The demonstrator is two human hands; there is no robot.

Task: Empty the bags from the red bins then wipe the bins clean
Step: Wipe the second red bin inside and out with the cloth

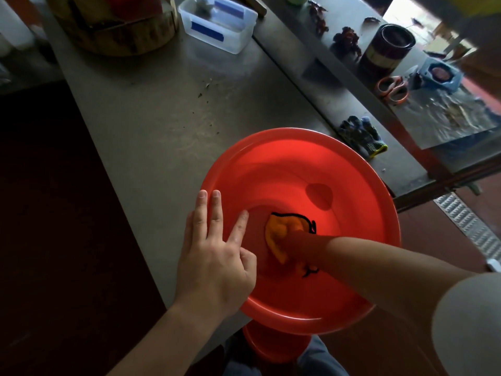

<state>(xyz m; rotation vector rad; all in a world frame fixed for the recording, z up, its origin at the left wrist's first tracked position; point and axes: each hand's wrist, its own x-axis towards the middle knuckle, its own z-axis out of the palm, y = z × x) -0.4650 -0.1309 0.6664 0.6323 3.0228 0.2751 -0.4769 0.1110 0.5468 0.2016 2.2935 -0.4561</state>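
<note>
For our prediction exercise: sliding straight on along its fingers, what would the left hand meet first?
Across bare table, the left hand would probably reach the clear plastic container first; depth is uncertain.

Legible text, brands, numbers, signs: none.
Label-like surfaces noted: blue tape strips (207,29) on the clear plastic tub (238,40), on the worktop (151,109) well beyond the red bin (271,147); no writing can be made out on them.
Dark can (387,47) with a yellow band, beyond and to the right of the red bin; its wrapper is too dim and blurred to read.
Blue packet (440,76), further right of the red bin; any print on it is too small to tell.
</note>
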